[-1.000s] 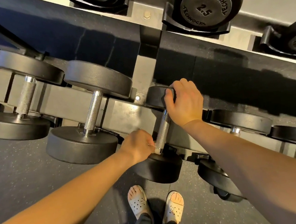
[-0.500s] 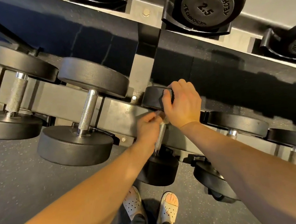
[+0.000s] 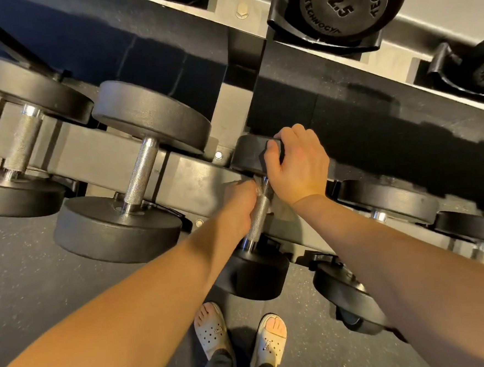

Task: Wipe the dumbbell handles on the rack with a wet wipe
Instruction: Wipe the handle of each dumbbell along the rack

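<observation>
A small black dumbbell lies in the rack, its knurled steel handle (image 3: 258,216) running toward me. My left hand (image 3: 240,202) is wrapped round the upper part of that handle with a pale wet wipe (image 3: 258,186) bunched between fingers and metal. My right hand (image 3: 298,165) grips the far head (image 3: 247,154) of the same dumbbell from above. The near head (image 3: 257,276) hangs over the floor. Most of the wipe is hidden under my left hand.
Two larger dumbbells with bare steel handles (image 3: 141,176) (image 3: 22,144) sit to the left on the grey rack rail (image 3: 195,183). More dumbbells (image 3: 385,199) lie to the right. A 2.5 dumbbell head (image 3: 343,4) sits on the upper tier. My feet in pale clogs (image 3: 240,335) stand on dark floor.
My left hand has slid up the handle from its near end to just under the far head. My right hand has stayed on the far head.
</observation>
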